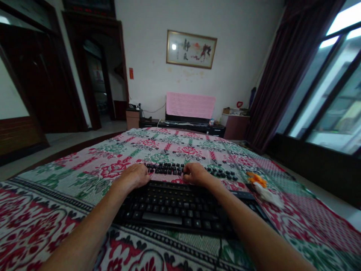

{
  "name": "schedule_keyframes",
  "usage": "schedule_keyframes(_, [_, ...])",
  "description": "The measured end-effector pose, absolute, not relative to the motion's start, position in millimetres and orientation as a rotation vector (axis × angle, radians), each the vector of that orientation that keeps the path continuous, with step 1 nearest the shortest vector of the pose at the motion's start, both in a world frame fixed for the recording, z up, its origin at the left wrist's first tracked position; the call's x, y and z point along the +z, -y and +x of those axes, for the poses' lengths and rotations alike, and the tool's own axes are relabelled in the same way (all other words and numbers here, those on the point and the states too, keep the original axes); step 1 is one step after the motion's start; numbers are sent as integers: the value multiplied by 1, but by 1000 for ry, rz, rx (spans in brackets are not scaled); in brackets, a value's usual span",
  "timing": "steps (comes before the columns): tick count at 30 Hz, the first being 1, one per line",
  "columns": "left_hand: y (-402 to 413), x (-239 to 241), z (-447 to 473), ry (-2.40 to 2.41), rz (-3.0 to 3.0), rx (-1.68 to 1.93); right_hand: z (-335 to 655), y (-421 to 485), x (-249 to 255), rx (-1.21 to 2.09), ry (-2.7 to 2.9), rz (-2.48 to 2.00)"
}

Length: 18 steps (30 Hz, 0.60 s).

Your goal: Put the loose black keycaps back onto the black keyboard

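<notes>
Now my left hand (137, 175) and right hand (196, 174) touch the loose keys (168, 169) behind the keyboard (175, 207). My fingers are bent, and I can't tell if they hold any.

head view - forward, downward, near keyboard (180, 209)

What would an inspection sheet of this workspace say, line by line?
Surface: floral cloth, red, green and white, spread flat.
Job's things: black keyboard; black keycaps in rows beyond it.
Clutter: orange and white object right of the keyboard.
Grippers: left hand and right hand rest on the keycaps; grip unclear.
Cables: dark cable leaves the keyboard's near edge.
Surroundings: framed picture on wall, pink cover below, window at right.
</notes>
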<state>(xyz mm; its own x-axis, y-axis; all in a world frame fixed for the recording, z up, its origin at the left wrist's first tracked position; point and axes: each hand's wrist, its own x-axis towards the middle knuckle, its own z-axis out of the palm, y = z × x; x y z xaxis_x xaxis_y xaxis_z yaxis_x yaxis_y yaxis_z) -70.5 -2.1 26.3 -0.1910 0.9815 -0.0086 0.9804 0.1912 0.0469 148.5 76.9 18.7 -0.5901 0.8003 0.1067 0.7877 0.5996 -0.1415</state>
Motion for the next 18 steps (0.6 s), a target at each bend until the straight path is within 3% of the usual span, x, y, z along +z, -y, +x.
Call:
schedule_keyframes(10, [2, 27, -69, -2384, 1993, 23, 185, -45, 30, 861, 2384, -983])
schedule_keyframes(18, [2, 27, -68, -2378, 1961, 45, 189, -34, 36, 995, 2502, -933])
